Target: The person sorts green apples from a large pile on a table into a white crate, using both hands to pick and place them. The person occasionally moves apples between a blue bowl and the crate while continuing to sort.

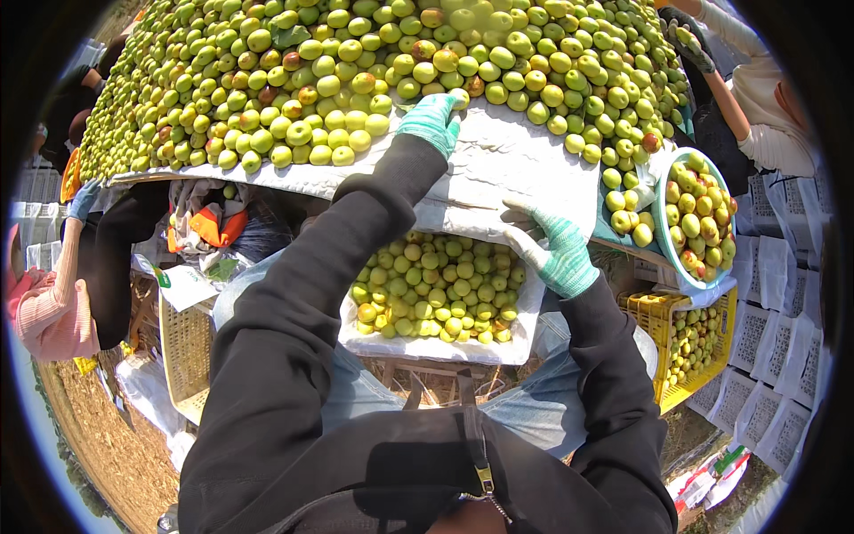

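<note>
A big heap of green jujubes (pixel 329 84), some blushed red-brown, covers the table before me. My left hand (pixel 431 123), in a white and green knit glove, reaches to the heap's near edge, its fingers closed round one green jujube (pixel 460 98). My right hand (pixel 560 251), gloved alike, hovers at the table's front edge with its fingers apart and nothing visible in them. Between the hands, the table shows a pale quilted cloth (pixel 525 165). Below the edge, between my knees, stands a white-lined crate (pixel 436 350) full of jujubes.
A light blue basin (pixel 665 214) of redder jujubes sits at the table's right corner. Under it is a yellow crate (pixel 654 325) holding more. At left stand a tan crate (pixel 185 356) and a bundle of bags. Co-workers (pixel 62 294) (pixel 765 107) work at both sides.
</note>
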A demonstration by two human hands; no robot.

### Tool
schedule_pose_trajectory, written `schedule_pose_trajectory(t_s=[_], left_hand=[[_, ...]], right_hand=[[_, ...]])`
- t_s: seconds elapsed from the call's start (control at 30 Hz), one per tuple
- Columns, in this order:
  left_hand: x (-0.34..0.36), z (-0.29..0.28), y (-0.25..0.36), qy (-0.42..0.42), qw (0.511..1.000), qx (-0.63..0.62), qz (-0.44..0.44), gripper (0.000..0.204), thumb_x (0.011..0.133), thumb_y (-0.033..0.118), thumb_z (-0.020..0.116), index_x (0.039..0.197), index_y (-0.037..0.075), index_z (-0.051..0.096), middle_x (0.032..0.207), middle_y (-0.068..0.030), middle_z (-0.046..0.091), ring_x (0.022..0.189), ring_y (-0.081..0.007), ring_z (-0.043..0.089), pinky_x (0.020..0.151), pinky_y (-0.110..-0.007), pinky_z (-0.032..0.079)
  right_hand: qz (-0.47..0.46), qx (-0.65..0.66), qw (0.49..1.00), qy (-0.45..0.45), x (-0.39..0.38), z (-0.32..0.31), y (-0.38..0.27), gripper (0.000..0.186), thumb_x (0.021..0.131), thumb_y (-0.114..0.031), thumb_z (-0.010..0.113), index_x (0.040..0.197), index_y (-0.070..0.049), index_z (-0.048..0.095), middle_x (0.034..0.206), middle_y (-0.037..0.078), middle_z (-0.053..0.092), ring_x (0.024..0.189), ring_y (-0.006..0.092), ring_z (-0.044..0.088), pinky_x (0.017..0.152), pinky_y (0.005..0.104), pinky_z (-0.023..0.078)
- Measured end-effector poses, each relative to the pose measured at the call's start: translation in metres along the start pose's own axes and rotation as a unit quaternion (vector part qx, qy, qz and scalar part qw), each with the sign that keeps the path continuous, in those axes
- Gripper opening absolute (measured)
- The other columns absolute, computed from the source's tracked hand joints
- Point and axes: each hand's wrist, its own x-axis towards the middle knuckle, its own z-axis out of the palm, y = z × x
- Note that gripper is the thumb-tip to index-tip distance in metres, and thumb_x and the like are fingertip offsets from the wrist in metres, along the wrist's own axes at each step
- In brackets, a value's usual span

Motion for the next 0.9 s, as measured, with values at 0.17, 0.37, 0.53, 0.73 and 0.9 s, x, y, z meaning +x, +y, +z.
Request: schedule_pose_trajectory(t_s=[0.17,0.37,0.53,0.73,0.9], left_hand=[[0.064,0.038,-0.007,-0.203,0.953,0.218,-0.053,0.032,0.087,0.017,0.053,0.119,0.009,0.053,0.120,-0.0206,0.051,0.107,-0.0353,0.057,0.090,-0.043,0.047],[-0.001,-0.044,0.006,-0.088,0.986,0.131,0.057,0.031,0.086,0.021,0.062,0.109,0.004,0.050,0.100,-0.0179,0.060,0.092,-0.0296,0.062,0.078,-0.037,0.050],[-0.091,-0.168,-0.022,0.091,0.995,-0.011,-0.031,0.034,0.083,0.017,0.070,0.107,0.005,0.049,0.097,-0.0097,0.059,0.086,-0.0176,0.059,0.076,-0.030,0.050],[-0.141,-0.220,-0.032,0.143,0.986,-0.050,-0.066,0.046,0.078,0.004,0.073,0.116,0.006,0.046,0.100,-0.0059,0.058,0.092,-0.0122,0.058,0.082,-0.026,0.049],[-0.148,-0.230,-0.013,0.116,0.984,-0.115,-0.066,0.042,0.080,0.004,0.071,0.114,0.007,0.048,0.101,-0.0051,0.059,0.092,-0.0120,0.058,0.083,-0.026,0.049]], right_hand=[[0.096,0.044,0.991,0.083,0.033,0.003,0.020,0.036,0.087,-0.010,0.064,0.121,-0.004,0.057,0.098,0.007,0.067,0.086,0.0113,0.062,0.077,0.0243,0.049],[0.003,-0.084,0.996,0.039,0.042,0.011,0.032,0.031,0.086,-0.011,0.064,0.116,-0.005,0.061,0.090,0.008,0.068,0.079,0.0133,0.064,0.070,0.0258,0.051],[-0.014,-0.033,0.999,0.007,0.056,0.025,0.032,0.033,0.086,-0.014,0.063,0.118,-0.007,0.060,0.089,0.009,0.069,0.075,0.0171,0.065,0.066,0.0287,0.051],[-0.039,-0.052,0.998,-0.006,0.058,0.039,0.042,0.032,0.087,-0.014,0.064,0.118,-0.006,0.060,0.087,0.009,0.068,0.075,0.0158,0.064,0.067,0.0274,0.051],[-0.048,-0.032,0.998,-0.019,0.058,0.045,0.046,0.029,0.088,-0.009,0.063,0.116,-0.006,0.059,0.084,0.006,0.066,0.073,0.0123,0.061,0.067,0.0255,0.049]])
